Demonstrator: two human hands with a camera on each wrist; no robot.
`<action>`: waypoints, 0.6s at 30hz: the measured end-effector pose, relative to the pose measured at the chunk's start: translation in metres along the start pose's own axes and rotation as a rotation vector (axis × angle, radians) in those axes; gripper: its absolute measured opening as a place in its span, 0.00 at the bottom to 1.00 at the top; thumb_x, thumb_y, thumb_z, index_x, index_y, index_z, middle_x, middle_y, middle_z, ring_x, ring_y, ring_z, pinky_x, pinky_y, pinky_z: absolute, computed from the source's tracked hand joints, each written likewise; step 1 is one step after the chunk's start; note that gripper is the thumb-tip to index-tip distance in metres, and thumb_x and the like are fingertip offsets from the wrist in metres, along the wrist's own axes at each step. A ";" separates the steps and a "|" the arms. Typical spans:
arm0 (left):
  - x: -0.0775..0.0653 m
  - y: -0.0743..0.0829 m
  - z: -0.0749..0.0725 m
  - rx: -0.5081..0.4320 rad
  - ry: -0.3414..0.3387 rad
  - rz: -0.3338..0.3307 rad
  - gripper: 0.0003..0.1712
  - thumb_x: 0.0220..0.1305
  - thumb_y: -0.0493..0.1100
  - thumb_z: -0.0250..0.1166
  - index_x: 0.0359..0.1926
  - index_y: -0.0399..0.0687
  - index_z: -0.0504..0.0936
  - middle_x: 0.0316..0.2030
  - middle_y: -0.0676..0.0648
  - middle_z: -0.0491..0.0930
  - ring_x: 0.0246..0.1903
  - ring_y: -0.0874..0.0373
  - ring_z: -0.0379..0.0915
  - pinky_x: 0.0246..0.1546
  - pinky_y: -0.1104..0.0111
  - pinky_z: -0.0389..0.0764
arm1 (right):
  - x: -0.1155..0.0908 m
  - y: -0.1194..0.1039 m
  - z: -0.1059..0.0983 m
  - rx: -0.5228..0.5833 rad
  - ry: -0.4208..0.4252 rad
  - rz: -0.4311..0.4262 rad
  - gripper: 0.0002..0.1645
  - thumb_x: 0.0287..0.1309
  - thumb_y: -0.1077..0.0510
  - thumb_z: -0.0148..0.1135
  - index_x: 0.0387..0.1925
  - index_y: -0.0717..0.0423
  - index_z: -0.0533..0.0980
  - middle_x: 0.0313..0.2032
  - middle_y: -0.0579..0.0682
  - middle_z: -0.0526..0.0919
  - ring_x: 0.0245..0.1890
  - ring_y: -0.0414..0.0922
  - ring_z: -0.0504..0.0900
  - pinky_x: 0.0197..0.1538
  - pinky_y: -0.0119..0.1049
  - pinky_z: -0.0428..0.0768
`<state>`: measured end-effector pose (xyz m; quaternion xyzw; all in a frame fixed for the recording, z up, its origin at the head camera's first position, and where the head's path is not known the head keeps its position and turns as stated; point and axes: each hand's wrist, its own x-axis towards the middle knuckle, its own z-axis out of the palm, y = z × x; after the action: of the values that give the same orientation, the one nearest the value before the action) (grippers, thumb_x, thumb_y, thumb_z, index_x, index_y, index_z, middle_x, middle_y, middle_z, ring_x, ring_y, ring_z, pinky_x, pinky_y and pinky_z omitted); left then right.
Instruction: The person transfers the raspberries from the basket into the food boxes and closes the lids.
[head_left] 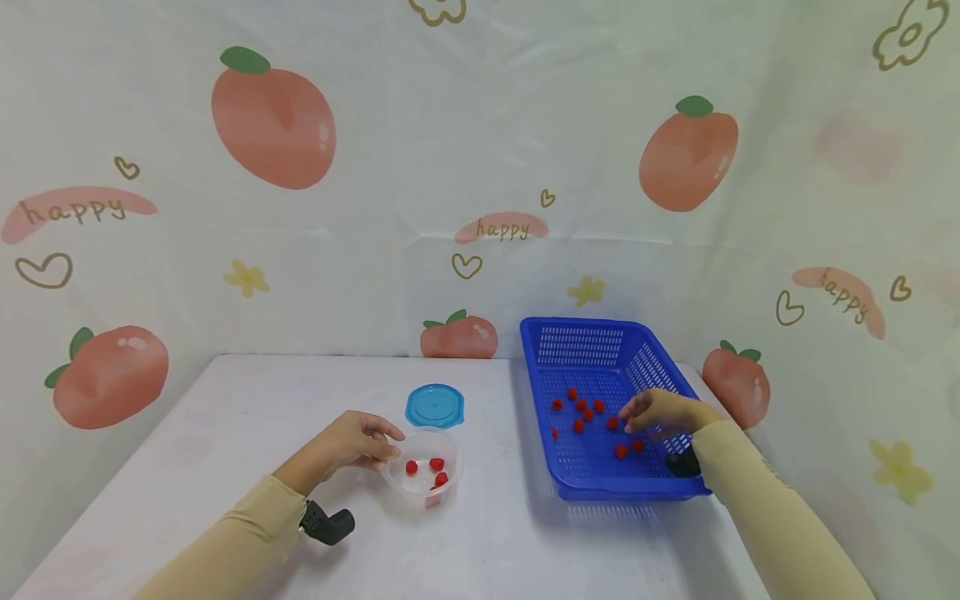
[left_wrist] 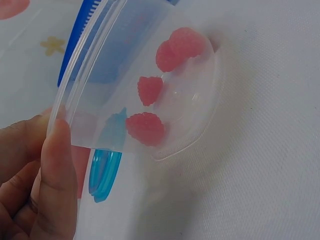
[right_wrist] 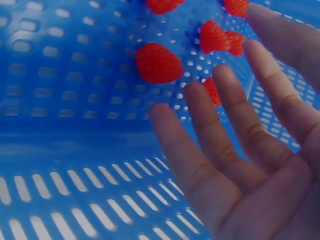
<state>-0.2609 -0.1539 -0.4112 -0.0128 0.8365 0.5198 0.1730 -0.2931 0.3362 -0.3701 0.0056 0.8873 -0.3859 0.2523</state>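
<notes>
**Red, bumpy, rounded raspberry [head_left: 612,423] just left of the fingertips of the loosely spread right hand [head_left: 667,410]**

The raspberry lies on the floor of the blue, oblong, slotted plastic basket [head_left: 630,486], a short way left of the right hand's thumb and index finger; whether they touch it, I cannot tell. The right hand is much the nearer of the two. It reaches in over the basket's right side, palm bare, fingers parted and slightly bent, with nothing seen in its hold. The berry's own long axis is too small to make out; the basket's runs away from the person, crosswise to the reaching fingers.

The left hand [head_left: 343,447] pinches the rim of the clear, round plastic tub [head_left: 431,442] between thumb and finger, the tub sitting just right of its fingertips. Beyond the tub, ahead and to the right of the left hand, rests the blue, flat plastic lid [head_left: 435,406].

Counted: one basket, one tub, one lid. Ten raspberries show in the basket, seven farther left of the right hand's fingertips and two on their near side; others may be hidden behind the hand. Four lie in the tub.
</notes>
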 end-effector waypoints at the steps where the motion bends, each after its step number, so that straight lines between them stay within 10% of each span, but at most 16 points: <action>1: 0.000 0.000 0.000 0.000 0.000 0.000 0.14 0.54 0.37 0.73 0.43 0.39 0.84 0.25 0.46 0.78 0.21 0.57 0.75 0.29 0.70 0.83 | 0.000 0.001 0.001 0.003 -0.002 0.018 0.18 0.59 0.63 0.64 0.49 0.68 0.74 0.44 0.56 0.81 0.46 0.51 0.80 0.51 0.53 0.81; 18: -0.002 0.002 0.000 -0.007 -0.003 0.004 0.14 0.54 0.37 0.72 0.43 0.39 0.84 0.25 0.46 0.78 0.22 0.57 0.75 0.30 0.69 0.83 | 0.001 0.003 0.002 -0.041 -0.031 0.094 0.13 0.58 0.69 0.62 0.46 0.68 0.77 0.40 0.56 0.81 0.40 0.48 0.81 0.52 0.50 0.81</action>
<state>-0.2594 -0.1537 -0.4091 -0.0111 0.8345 0.5229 0.1732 -0.2924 0.3372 -0.3738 0.0361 0.8898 -0.3556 0.2837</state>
